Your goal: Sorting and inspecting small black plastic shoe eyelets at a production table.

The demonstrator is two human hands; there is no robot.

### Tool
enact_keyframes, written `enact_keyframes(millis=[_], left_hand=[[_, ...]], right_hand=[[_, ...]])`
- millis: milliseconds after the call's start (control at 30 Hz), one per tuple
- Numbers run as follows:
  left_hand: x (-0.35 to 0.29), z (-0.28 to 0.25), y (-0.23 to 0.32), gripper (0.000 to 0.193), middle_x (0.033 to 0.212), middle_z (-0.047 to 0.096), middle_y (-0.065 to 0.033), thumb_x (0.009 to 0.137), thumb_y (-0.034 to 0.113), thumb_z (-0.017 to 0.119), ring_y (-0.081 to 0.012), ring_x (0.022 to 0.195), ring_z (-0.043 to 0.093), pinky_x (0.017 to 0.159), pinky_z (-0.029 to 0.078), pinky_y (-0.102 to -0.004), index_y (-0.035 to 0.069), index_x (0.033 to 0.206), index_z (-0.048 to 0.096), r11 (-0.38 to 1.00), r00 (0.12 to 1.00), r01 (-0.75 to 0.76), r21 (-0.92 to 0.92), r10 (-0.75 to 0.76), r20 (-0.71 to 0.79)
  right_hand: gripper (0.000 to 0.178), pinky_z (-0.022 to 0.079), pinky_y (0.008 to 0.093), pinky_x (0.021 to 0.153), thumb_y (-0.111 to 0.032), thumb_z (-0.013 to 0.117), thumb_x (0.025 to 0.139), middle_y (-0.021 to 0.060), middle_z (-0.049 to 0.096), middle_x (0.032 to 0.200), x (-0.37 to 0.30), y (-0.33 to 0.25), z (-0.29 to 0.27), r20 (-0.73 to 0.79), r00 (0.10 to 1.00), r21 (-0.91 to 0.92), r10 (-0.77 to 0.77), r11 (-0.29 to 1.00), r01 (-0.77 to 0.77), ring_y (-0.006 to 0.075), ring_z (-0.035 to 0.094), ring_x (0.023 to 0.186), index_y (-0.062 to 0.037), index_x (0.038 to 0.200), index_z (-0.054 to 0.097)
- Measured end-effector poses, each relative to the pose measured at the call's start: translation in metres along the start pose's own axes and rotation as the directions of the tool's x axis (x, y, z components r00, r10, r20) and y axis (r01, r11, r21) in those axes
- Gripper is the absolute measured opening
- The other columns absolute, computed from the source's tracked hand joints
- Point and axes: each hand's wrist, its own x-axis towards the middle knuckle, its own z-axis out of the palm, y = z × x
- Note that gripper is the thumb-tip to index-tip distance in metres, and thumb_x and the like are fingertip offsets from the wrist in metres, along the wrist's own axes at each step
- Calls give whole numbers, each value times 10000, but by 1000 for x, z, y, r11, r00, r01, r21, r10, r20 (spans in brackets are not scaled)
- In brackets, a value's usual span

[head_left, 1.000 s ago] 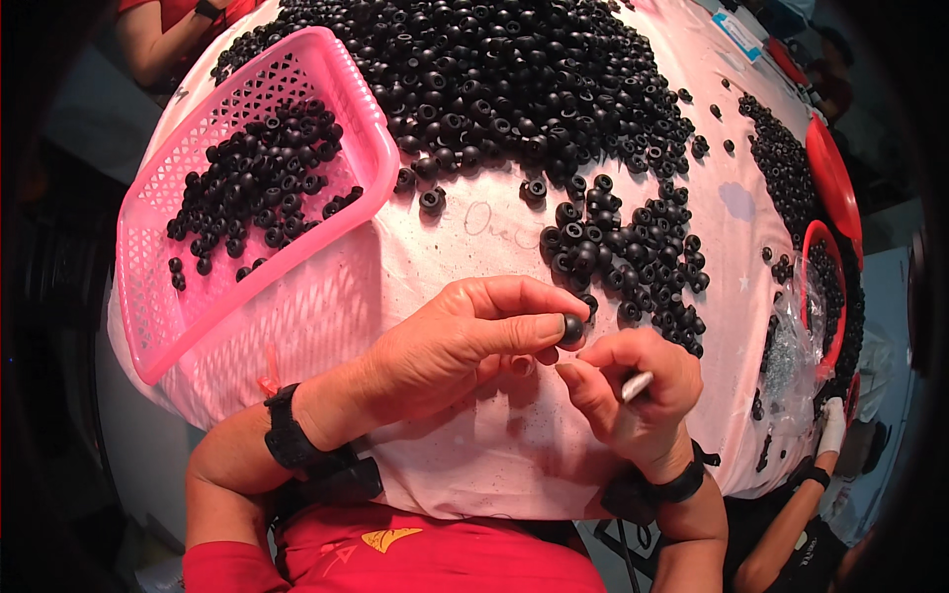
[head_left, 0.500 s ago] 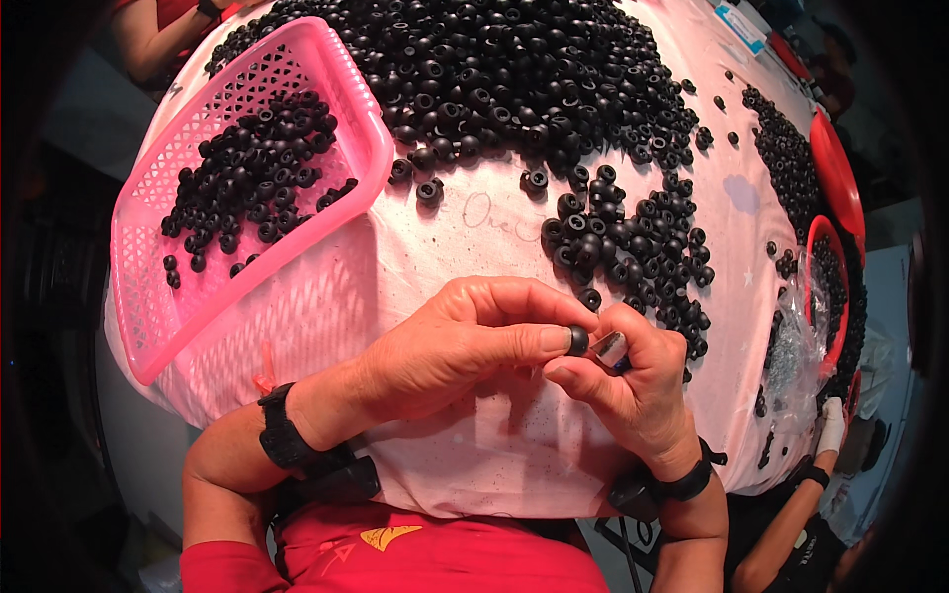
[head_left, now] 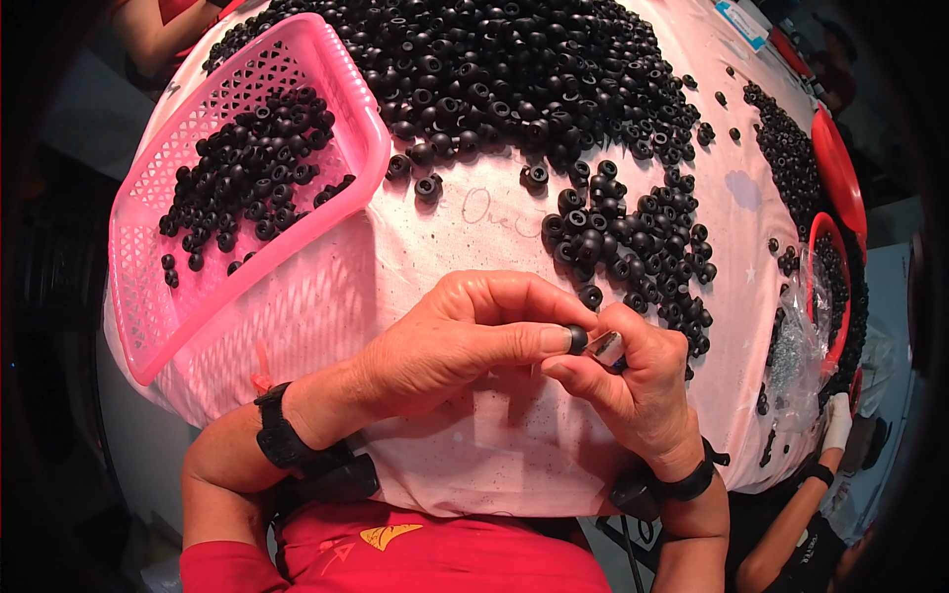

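1. Right hand (head_left: pixel 643 381) moved up and left since the first frame, bringing its tool (head_left: pixel 607 347) to the left hand (head_left: pixel 445 346); versus half a second earlier, hardly any change.
2. Pale tablecloth (head_left: pixel 435 267) lay under everything, marked with faint drawn lines.
3. Big heap (head_left: pixel 494 79) of black rounded parts filled the far middle. Smaller cluster (head_left: pixel 643 247) sat nearer and to the right, just beyond the hands.
4. Pink basket (head_left: pixel 372 158) stood at left, sides perforated; a loose batch (head_left: pixel 252 168) of the same black parts lay bunched inside.
5. Red bowl (head_left: pixel 821 218) at far right held dark parts; clear plastic bag (head_left: pixel 791 346) was just left of it. Co-worker's gloved hand (head_left: pixel 838 420) showed nearer, below the bowl.
6. Left thumb and index pinched one part; remaining left fingers partly hidden. Right thumb and index gripped the tool, other right fingers curled, partly hidden.
7. Tool's metal end pointed roughly left, at the part; body mostly covered, so full long axis unclear.
8. Held black part (head_left: pixel 576 340) sat at the left fingertips, immediately left of the metal end. Roundish, no clear long axis. Left hand touched it, right hand just beside; tool contact: couldn't tell.
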Motion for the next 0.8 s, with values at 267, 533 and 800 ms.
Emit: enact_keyframes(millis=[267, 533, 800], left_hand=[[0, 1, 0, 259, 1026, 656, -48, 916, 89, 623, -75, 863, 622, 739, 508, -207, 10, 1161, 612, 1000, 1000, 7, 3, -7, -13], [0, 0, -1, 259, 1003, 659, -39, 910, 94, 631, -56, 829, 603, 712, 482, -193, 11, 1156, 618, 999, 1000, -19, 27, 19, -10], [1, 1, -1, 255, 990, 660, -32, 909, 95, 632, -49, 817, 595, 695, 469, -185, 13, 1150, 624, 998, 999, -25, 53, 26, -27]], right_hand=[[380, 471, 260, 462, -363, 794, 761, 51, 604, 563, -1, 0, 3, 0, 1000, 18, 3, 1000, -3, 147, 628, 514, -52, 742, 576], [391, 466, 263, 454, -372, 799, 754, 51, 603, 561, 0, 0, 0, 3, 1000, -16, -4, 1000, 4, 146, 622, 506, -54, 736, 572], [386, 470, 270, 460, -375, 796, 755, 55, 608, 568, -3, 0, 2, 10, 1000, -10, 26, 1000, -26, 152, 627, 512, -55, 737, 579]])
